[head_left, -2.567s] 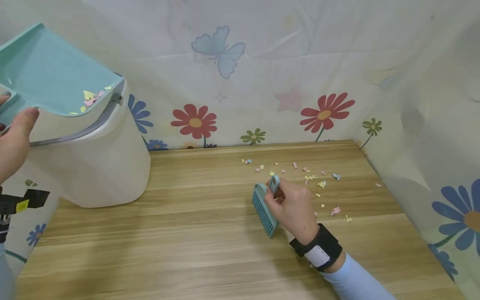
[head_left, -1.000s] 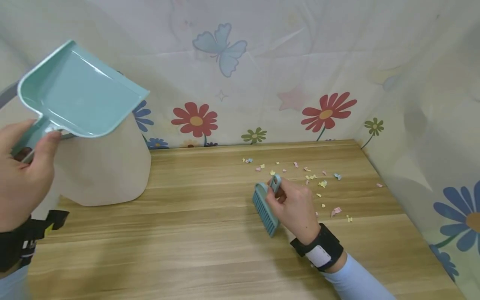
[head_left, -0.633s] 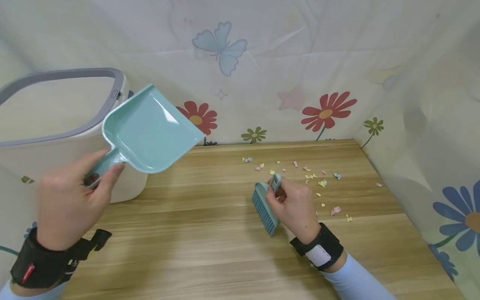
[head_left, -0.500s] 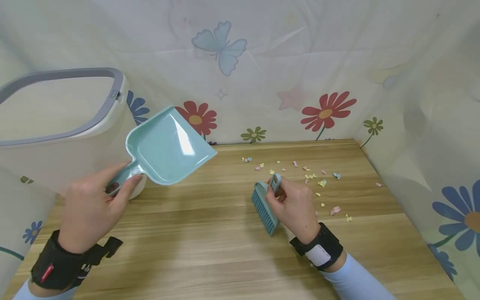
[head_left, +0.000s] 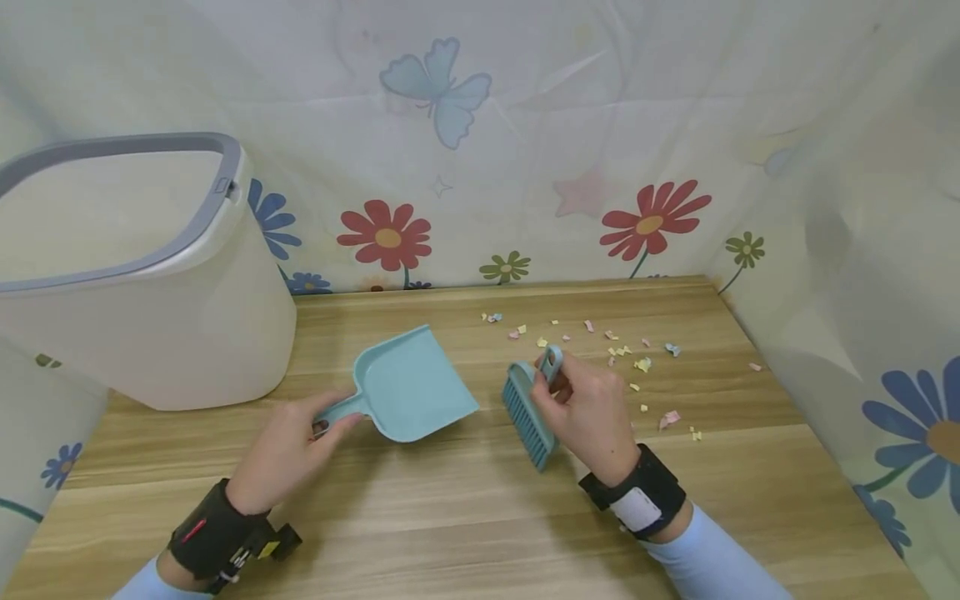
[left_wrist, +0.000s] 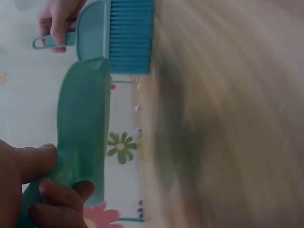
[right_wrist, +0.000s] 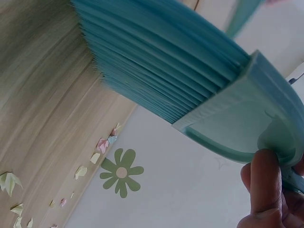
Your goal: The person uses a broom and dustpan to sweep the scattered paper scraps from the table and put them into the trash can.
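My left hand (head_left: 288,450) grips the handle of a light teal dustpan (head_left: 412,387), thumb on top. No scraps show on the pan, whose wide lip points right toward the brush; in the left wrist view the dustpan (left_wrist: 83,114) appears above the tabletop. My right hand (head_left: 592,412) pinches the short handle of a teal hand brush (head_left: 528,417) between thumb and fingers. Its bristles (right_wrist: 152,61) point down and left toward the wood. Small pink, yellow and blue paper scraps (head_left: 642,365) lie scattered behind and right of the brush.
A tall white bin (head_left: 217,333) with a grey rim stands at the left of the wooden table (head_left: 420,525). A white curtain (head_left: 525,125) printed with flowers and a butterfly hangs along the back and right side.
Scraps on the dustpan over the bin are gone from it. My left hand has brought the dustpan right and down from the bin, near the brush. The right hand and brush have stayed put.
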Demonstrator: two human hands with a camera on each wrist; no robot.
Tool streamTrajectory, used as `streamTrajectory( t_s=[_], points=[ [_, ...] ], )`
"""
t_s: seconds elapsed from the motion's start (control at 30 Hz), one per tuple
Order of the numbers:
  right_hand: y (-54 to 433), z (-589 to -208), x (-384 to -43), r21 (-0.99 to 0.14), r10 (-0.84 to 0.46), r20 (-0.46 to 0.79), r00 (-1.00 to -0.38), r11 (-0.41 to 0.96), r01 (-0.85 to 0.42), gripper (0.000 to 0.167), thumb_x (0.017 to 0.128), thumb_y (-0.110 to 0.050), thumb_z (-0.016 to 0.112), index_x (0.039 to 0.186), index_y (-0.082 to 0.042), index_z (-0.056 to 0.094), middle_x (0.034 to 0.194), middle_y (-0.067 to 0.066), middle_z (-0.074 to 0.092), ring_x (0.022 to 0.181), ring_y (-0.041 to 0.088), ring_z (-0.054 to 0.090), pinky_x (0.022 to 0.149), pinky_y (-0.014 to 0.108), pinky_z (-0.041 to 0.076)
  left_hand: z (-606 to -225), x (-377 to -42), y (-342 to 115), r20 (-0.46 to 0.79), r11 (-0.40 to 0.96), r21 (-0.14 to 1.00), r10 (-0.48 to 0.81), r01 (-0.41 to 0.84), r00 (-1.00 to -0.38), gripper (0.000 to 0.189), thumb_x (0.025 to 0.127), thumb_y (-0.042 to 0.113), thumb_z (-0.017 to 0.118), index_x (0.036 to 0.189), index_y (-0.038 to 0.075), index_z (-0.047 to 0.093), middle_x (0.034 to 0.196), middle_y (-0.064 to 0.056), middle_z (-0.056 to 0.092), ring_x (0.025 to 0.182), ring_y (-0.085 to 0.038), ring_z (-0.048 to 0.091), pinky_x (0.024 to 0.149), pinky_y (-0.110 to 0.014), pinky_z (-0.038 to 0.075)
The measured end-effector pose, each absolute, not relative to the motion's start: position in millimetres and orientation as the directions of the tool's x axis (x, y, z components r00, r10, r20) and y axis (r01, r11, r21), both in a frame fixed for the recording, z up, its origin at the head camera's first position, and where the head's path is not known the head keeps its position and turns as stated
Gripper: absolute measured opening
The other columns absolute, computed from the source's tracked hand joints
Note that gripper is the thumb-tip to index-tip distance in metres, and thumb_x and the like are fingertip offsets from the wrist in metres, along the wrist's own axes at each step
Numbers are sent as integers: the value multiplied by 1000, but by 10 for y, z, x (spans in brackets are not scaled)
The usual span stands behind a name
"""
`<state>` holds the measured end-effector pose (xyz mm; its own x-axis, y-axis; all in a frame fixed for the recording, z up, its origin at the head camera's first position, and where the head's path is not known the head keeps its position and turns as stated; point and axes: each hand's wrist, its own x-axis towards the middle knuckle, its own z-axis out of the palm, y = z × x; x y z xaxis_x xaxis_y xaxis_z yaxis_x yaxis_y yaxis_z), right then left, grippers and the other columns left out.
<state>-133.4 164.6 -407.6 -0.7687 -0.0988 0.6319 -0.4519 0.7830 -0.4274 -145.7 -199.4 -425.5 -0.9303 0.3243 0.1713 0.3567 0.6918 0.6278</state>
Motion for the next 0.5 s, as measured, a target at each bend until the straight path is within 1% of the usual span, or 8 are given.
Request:
streamTrajectory(
  t_s=[0.07, 0.13, 0.27, 0.33, 0.43, 0.5],
  points=[
    [1643, -4075, -1337, -426, -98, 633, -768, 784, -452, 4, 84, -1, 70, 88, -2, 71, 68, 5, 70, 54, 5, 60, 49, 17, 47, -4335, -1459, -1966, 104, 686, 653, 338, 320, -936, 47, 100, 41, 69, 133, 7, 69, 117, -7, 76, 77, -6, 61, 69, -23, 49],
    [1641, -4075, -1338, -425, -98, 634, -767, 785, -451, 4, 84, -1, 70, 88, -2, 72, 68, 5, 70, 54, 5, 59, 49, 17, 47, -4399, -1463, -1940, 56, 677, 673, 355, 298, -933, 47, 101, 42, 68, 133, 8, 69, 118, -5, 76, 80, -6, 61, 70, -22, 48],
    [1636, -4073, -1335, -426, -94, 635, -766, 785, -449, 4, 85, -1, 71, 89, -3, 72, 68, 5, 70, 54, 6, 60, 49, 18, 47, -4497, -1481, -1913, 26, 663, 685, 392, 302, -920, 44, 101, 41, 67, 131, 8, 70, 119, -3, 75, 91, -8, 64, 77, -24, 50],
    [1642, -4069, -1333, -431, -93, 630, -771, 784, -447, 4, 85, -2, 72, 89, -3, 72, 68, 5, 70, 54, 6, 60, 49, 18, 48, -4538, -1486, -1906, 15, 664, 685, 398, 299, -917, 44, 101, 40, 67, 132, 9, 70, 122, -3, 74, 98, -9, 65, 81, -26, 52],
    [1674, -4045, -1331, -444, -97, 609, -787, 781, -440, 6, 86, -3, 74, 92, -4, 72, 69, 5, 71, 54, 6, 59, 50, 19, 47, -4597, -1489, -1891, -4, 675, 679, 398, 290, -917, 44, 101, 40, 68, 133, 10, 70, 126, -3, 74, 103, -9, 66, 86, -29, 54],
    [1718, -4011, -1339, -460, -95, 592, -800, 776, -432, 7, 87, -4, 75, 93, -4, 74, 69, 5, 71, 53, 5, 57, 50, 18, 46, -4624, -1486, -1878, -12, 681, 674, 398, 286, -917, 45, 101, 40, 68, 134, 10, 70, 127, -3, 73, 104, -9, 66, 87, -30, 54]
  ],
)
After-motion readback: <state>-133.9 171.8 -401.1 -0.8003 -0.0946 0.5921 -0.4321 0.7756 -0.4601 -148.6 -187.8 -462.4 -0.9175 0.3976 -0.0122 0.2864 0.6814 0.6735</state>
